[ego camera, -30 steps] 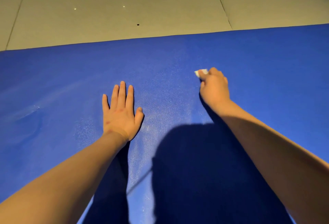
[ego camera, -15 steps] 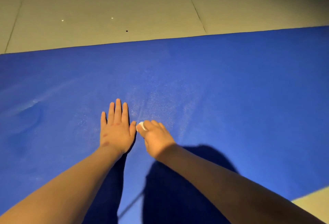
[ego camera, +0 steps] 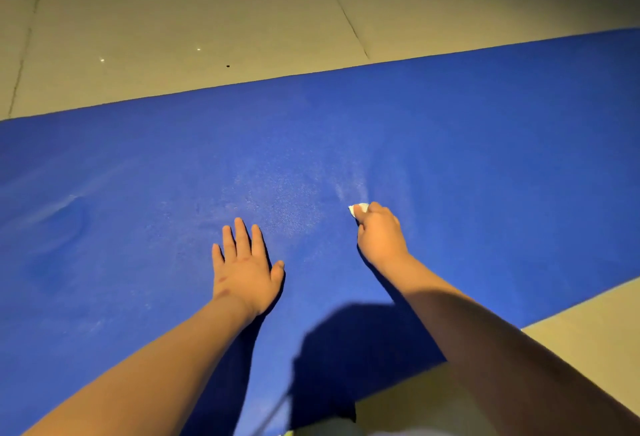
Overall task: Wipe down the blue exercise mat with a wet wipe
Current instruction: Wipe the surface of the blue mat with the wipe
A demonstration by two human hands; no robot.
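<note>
The blue exercise mat [ego camera: 485, 158] lies flat on a pale tiled floor [ego camera: 173, 19], its far long edge running across the view. The left hand [ego camera: 246, 272] rests palm down on the mat near its middle, fingers straight and slightly spread, grasping nothing. It probably props up the leaning body and pins the mat so it does not slide under the rubbing. The right hand [ego camera: 381, 238], on the mat just to the right of the left, is curled around a bunched white wet wipe [ego camera: 358, 208]. Only a small corner of the wipe shows past the knuckles, pressed to the mat's surface. Bunching it likely concentrates pressure. A faint pale streak on the mat just beyond the wipe suggests dampness. The person's shadow [ego camera: 346, 349] falls across the mat's near edge.
</note>
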